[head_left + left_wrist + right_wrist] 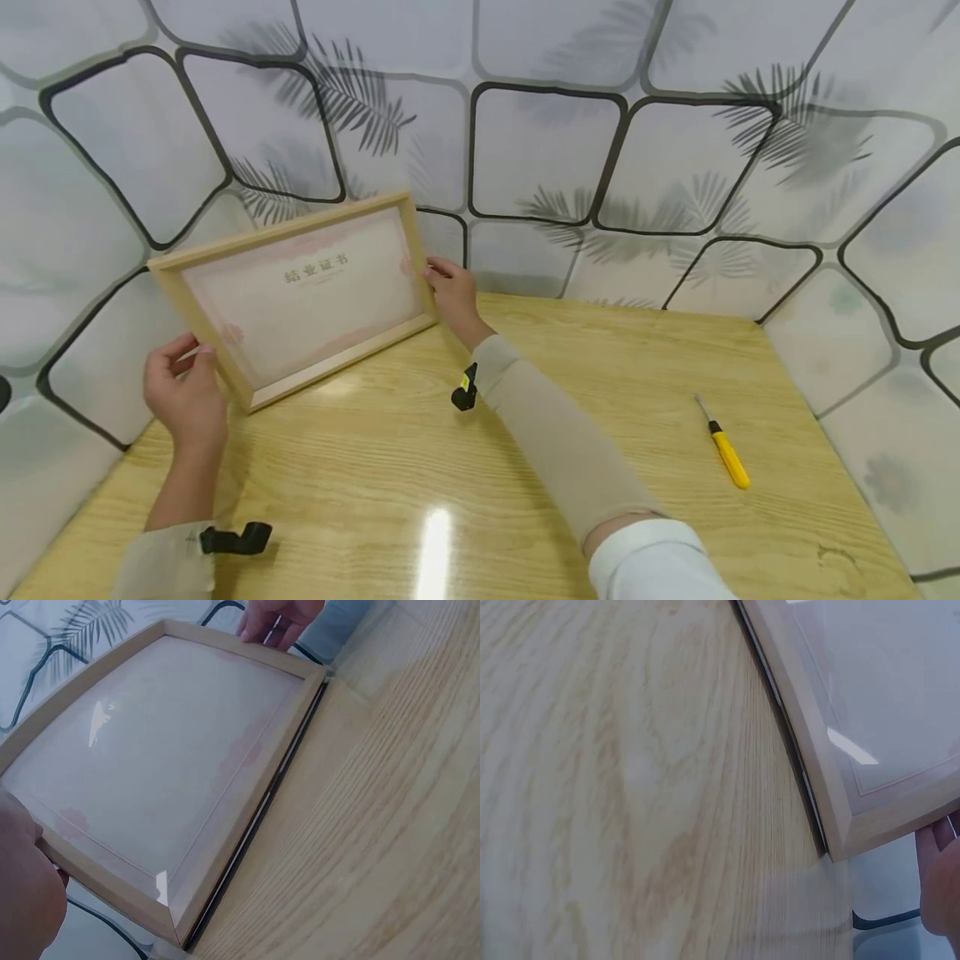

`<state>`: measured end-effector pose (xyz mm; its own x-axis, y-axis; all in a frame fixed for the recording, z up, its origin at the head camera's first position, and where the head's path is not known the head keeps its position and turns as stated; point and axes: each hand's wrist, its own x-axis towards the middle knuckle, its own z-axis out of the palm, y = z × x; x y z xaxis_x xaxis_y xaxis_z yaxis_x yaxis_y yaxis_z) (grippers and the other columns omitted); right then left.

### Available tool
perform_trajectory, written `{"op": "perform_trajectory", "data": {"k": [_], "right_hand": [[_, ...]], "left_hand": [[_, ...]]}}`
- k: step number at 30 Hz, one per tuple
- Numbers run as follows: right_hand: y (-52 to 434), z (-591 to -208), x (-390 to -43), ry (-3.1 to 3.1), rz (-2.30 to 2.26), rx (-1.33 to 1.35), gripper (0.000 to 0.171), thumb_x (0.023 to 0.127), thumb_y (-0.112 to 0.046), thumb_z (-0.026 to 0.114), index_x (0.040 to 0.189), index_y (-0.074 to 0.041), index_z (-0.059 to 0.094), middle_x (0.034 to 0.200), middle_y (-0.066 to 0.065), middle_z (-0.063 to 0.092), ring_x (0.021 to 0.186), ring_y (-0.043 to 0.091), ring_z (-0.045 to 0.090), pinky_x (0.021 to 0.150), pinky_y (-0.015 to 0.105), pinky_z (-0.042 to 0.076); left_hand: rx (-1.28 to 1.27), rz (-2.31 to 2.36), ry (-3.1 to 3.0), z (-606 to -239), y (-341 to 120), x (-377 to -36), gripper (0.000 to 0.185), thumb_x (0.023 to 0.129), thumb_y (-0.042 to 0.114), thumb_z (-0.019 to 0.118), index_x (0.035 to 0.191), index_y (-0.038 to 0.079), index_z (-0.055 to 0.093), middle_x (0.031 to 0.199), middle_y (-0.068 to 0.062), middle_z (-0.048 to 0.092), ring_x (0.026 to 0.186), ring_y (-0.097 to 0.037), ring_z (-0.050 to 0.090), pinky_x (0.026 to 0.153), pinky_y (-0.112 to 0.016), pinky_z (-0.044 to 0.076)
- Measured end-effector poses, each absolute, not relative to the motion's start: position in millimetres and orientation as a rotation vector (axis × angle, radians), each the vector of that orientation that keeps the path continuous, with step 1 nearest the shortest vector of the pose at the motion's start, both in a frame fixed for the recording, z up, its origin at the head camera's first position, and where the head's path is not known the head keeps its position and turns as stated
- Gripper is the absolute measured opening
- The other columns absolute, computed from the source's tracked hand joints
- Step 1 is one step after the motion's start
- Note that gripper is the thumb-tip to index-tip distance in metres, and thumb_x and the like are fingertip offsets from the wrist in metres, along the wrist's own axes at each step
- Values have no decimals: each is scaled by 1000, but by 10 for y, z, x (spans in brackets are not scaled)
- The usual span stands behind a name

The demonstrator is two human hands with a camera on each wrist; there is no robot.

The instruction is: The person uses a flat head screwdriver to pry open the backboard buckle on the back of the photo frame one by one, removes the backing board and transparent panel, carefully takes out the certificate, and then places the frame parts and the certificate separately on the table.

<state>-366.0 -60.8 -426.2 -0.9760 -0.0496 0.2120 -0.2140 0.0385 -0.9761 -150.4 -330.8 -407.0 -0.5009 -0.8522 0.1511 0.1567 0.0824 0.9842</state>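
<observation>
A light-wood picture frame (345,354) with a pale pink-edged certificate (322,292) behind its glazing stands tilted on its lower edge at the back left of the table. My left hand (187,387) grips its left side, thumb in front and fingers reaching behind. On the opposite side my right hand (453,296) holds the right edge, also with the thumb toward the front. The left wrist view shows the frame (217,889) with its lower edge at the tabletop and a dark line beneath. Only part of the right hand (941,877) shows in the right wrist view.
A screwdriver (727,454) with a yellow handle lies on the right of the wood-grain table (585,383). Patterned panels (547,154) with black outlines and leaf prints rise behind the table and along both sides.
</observation>
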Motion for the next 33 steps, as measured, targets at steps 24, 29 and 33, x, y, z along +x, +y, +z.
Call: {"op": "perform_trajectory", "data": {"k": [24, 29, 33], "right_hand": [[15, -4245, -3317, -2075, 2175, 215, 25, 98, -12, 67, 120, -2, 72, 113, 15, 71, 93, 15, 66, 89, 39, 59], [148, -4255, -3257, -2043, 2172, 190, 24, 97, -13, 68, 119, -4, 74, 110, 13, 71, 90, 15, 66, 90, 41, 59], [295, -4273, -3204, -2029, 2186, 142, 24, 97, -14, 69, 118, -5, 74, 105, 8, 70, 89, 13, 64, 89, 39, 59]], "left_hand": [[619, -1551, -1595, -4129, -3032, -1559, 17, 91, 4, 71, 99, 18, 74, 95, 17, 67, 88, 0, 60, 72, -10, 48], [599, -1539, -1616, -4133, -2906, -1587, 17, 92, 5, 69, 98, 21, 73, 95, 17, 65, 89, 0, 60, 74, -12, 47], [560, -1533, -1628, -4143, -2799, -1613, 15, 93, 6, 68, 98, 20, 73, 95, 17, 64, 90, 0, 60, 77, -15, 46]]}}
